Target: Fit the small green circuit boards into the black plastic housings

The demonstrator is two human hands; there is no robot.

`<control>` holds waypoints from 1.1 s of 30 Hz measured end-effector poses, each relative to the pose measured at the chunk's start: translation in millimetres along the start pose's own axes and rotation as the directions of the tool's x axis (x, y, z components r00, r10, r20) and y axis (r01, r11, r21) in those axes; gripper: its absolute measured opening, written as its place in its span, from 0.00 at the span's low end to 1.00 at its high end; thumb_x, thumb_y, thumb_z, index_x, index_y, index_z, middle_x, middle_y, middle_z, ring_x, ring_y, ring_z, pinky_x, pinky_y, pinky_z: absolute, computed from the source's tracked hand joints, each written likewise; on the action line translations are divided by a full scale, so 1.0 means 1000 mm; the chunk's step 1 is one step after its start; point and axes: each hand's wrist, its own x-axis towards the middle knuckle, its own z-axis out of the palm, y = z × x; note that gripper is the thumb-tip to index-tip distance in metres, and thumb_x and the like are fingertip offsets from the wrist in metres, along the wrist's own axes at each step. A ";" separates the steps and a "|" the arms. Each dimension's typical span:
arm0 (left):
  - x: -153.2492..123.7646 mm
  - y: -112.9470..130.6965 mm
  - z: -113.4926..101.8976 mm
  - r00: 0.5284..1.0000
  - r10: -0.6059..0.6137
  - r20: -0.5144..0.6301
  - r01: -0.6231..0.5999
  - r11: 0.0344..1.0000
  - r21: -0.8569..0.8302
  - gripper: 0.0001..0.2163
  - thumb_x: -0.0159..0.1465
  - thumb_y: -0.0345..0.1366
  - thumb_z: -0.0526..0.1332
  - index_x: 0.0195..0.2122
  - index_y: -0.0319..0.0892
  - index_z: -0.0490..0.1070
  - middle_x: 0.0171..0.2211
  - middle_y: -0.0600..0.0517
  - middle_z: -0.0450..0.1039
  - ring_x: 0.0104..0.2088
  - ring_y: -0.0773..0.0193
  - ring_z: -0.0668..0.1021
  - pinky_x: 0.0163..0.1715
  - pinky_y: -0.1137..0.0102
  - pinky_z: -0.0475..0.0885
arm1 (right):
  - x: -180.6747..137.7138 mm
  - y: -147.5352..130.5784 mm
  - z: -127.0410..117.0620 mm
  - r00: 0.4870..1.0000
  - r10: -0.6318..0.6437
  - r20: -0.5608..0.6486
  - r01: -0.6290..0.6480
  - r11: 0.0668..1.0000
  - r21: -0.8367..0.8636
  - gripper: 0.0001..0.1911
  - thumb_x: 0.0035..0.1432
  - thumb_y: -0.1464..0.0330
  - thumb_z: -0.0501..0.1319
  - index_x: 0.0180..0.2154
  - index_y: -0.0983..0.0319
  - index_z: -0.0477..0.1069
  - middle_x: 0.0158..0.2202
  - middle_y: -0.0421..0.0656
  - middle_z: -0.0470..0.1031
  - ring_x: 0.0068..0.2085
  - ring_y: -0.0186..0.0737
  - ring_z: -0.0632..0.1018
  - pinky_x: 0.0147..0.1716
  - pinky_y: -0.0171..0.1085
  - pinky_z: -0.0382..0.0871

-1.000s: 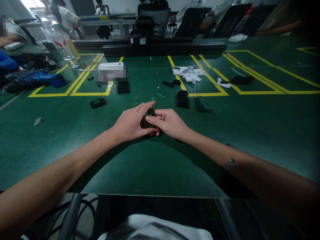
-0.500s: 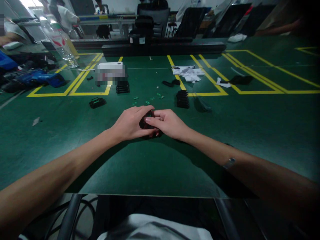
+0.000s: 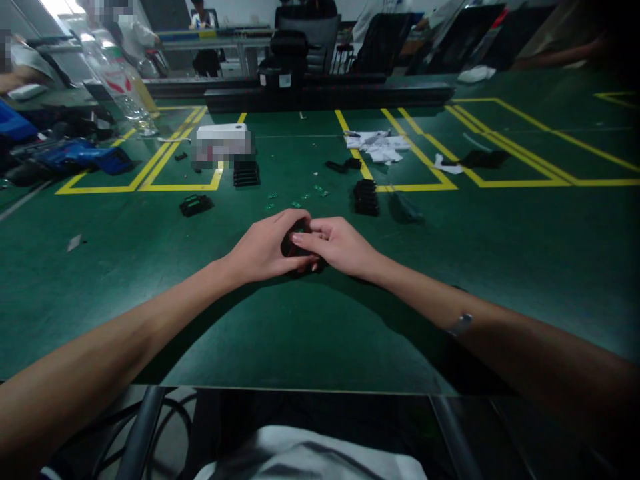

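Low over the green table, both hands meet around a small dark part [image 3: 290, 245], mostly covered by fingers; a bit of green shows on it. My left hand [image 3: 265, 245] curls round its left side, thumb below and fingers above. My right hand [image 3: 345, 247] is closed at its right side, the thumb pressed on its top. Just beyond the hands lie several small green circuit boards [image 3: 297, 205]. A stack of black plastic housings [image 3: 366, 197] stands to the right of them, and a black housing with green in it [image 3: 195, 205] lies to the left.
Another black stack [image 3: 246, 174] sits beside a white box [image 3: 223, 141]. Farther right are crumpled white paper [image 3: 379, 145] and a clear bag [image 3: 406, 207]. Bottles [image 3: 123, 90] and blue tools [image 3: 75, 157] stand at left. A black rail [image 3: 325, 98] crosses the back; people sit beyond.
Almost nothing differs. Both hands keep their hold on the dark part, with only a slight shift of the fingers and of the camera's view.
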 end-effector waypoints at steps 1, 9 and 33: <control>0.000 0.000 0.000 1.000 -0.005 0.001 0.005 1.000 -0.013 0.27 0.60 0.47 0.69 0.56 0.42 0.65 0.51 0.45 0.75 0.48 0.55 0.79 0.47 0.63 0.74 | 0.000 0.000 0.000 1.000 0.000 0.001 0.000 1.000 0.004 0.13 0.63 0.61 0.64 0.33 0.64 0.71 0.25 0.41 0.77 0.24 0.35 0.79 0.21 0.32 0.73; -0.002 -0.002 -0.001 1.000 0.016 0.009 -0.015 0.997 -0.072 0.33 0.61 0.49 0.69 0.63 0.41 0.62 0.57 0.42 0.73 0.54 0.53 0.78 0.55 0.61 0.73 | -0.002 -0.004 0.001 1.000 -0.020 -0.009 0.020 1.000 0.008 0.15 0.63 0.61 0.64 0.28 0.64 0.67 0.21 0.38 0.73 0.22 0.32 0.76 0.20 0.30 0.68; 0.000 -0.003 -0.001 0.999 -0.009 0.043 0.011 0.998 -0.056 0.34 0.60 0.50 0.70 0.63 0.43 0.61 0.57 0.42 0.72 0.54 0.51 0.77 0.53 0.60 0.73 | -0.001 -0.002 0.000 1.000 0.011 -0.002 -0.011 0.997 0.077 0.16 0.62 0.59 0.66 0.30 0.63 0.69 0.23 0.39 0.76 0.23 0.34 0.78 0.20 0.31 0.71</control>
